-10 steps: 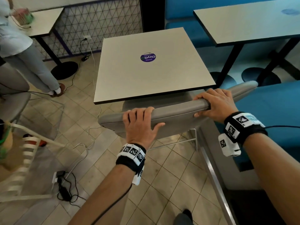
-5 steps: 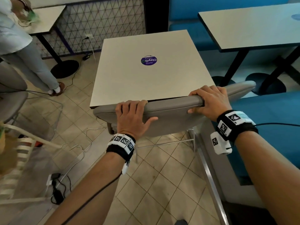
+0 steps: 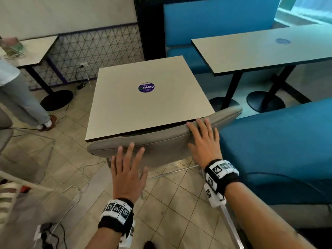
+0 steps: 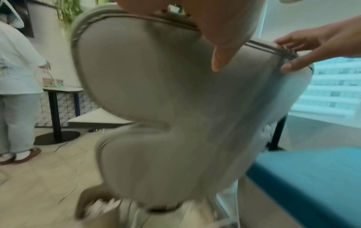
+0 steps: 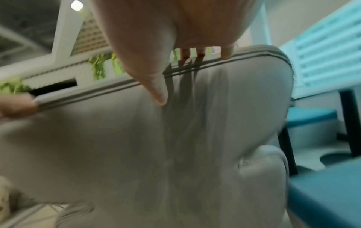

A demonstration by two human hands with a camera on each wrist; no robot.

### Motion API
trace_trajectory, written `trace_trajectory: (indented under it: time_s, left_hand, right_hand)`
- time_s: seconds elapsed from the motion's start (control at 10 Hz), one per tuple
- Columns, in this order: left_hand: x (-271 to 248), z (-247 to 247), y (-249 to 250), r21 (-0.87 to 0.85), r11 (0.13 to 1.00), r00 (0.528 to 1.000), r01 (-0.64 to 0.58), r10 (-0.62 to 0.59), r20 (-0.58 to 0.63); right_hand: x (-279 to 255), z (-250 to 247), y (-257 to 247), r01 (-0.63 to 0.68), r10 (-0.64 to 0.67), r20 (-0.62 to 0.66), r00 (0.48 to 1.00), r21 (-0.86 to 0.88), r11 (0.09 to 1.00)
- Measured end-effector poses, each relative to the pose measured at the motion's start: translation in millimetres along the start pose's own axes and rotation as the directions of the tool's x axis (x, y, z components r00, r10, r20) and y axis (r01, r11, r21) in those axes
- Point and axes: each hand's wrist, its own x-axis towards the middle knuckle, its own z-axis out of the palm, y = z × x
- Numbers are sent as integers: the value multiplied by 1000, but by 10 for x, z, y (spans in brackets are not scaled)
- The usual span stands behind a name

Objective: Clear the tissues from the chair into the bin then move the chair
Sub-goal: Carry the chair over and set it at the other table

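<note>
A café-like room with a floor of beige square tiles [image 3: 100,178], where white and black cables [image 3: 79,187] trail to a power strip. A square beige table [image 3: 143,108] carrying a round purple sticker [image 3: 146,87] stands at the centre, with a longer table [image 3: 265,51] on black pedestal legs to its right and blue upholstered benches [image 3: 280,141] around them. Behind, a white wall [image 3: 68,13] rises above a panel of triangular wire mesh [image 3: 93,56], and daylight enters through a window [image 4: 336,86] at the right.

Grey padded chair [image 3: 161,144] tucked under table [image 3: 143,105]
</note>
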Motion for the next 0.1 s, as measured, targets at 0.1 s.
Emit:
trace_trajectory:
  time_s: [0.1]
  left_hand:
    - [-765,261,-438,-100,991,939,85,-46,342]
  right_hand:
    - [-653,227,96,-122,116,156,981,32,992]
